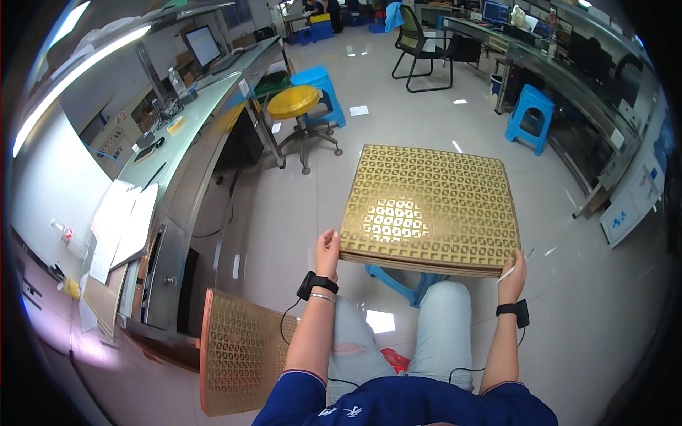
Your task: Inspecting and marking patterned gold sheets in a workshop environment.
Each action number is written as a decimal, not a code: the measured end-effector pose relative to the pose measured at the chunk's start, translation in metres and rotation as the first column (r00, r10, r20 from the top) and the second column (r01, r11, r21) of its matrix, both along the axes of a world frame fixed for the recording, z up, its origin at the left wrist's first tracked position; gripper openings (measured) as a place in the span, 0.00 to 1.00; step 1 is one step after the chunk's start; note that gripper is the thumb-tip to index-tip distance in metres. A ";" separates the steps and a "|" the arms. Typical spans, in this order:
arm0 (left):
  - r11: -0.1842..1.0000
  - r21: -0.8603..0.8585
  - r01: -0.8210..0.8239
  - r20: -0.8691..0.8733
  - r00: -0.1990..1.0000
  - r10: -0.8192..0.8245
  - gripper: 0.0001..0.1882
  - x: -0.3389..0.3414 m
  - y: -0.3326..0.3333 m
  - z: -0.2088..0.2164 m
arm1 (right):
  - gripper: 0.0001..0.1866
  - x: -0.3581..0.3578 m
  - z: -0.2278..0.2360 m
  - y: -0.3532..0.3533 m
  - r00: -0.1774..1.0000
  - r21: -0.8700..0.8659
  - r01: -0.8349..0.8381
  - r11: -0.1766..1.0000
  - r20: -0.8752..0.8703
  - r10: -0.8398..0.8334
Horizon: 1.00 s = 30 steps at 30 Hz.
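A stack of thin gold-patterned panels (pixel 455 195), which look like printed circuit boards, lies in front of me above a blue stool (pixel 401 286). At the stack's near left corner, my left hand (pixel 327 252) has its fingers curled against the edge. My right hand (pixel 513 277) closes on the near right corner, and a thin white stick like a pen (pixel 506 273) sits between its fingers. The panel edges are roughly lined up. Fingertips under the stack are hidden. Each wrist wears a black band with a small box and a cable.
More gold-patterned panels (pixel 241 351) stand upright by the workbench (pixel 170 184) on my left. Papers (pixel 128 227) lie on that bench. A yellow round stool (pixel 294 103) and blue stool (pixel 320 85) stand ahead; another blue stool (pixel 530 117) is right, beside a second bench (pixel 568 89).
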State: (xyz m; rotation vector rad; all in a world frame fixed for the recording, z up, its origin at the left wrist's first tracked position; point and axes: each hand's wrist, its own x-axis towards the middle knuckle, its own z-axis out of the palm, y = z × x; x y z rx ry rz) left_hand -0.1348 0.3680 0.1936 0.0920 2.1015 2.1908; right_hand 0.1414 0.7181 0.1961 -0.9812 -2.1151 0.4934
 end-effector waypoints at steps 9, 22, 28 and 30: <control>0.979 0.163 0.119 0.279 0.947 -0.162 0.25 0.009 0.009 0.008 | 0.19 0.003 0.005 0.000 0.997 0.006 0.038 0.999 0.062 -0.038; 0.977 0.166 0.134 0.295 0.939 -0.179 0.23 0.010 0.010 0.006 | 0.18 0.005 0.010 -0.002 0.998 -0.030 0.027 0.999 0.049 -0.025; 0.981 0.128 0.145 0.315 0.932 -0.179 0.22 0.011 0.011 0.007 | 0.17 0.006 0.004 0.001 0.999 -0.007 0.034 0.999 0.032 -0.034; 0.978 0.137 0.157 0.309 0.931 -0.193 0.22 0.009 0.010 0.005 | 0.18 0.006 0.004 0.001 0.999 -0.005 0.030 1.000 0.022 -0.030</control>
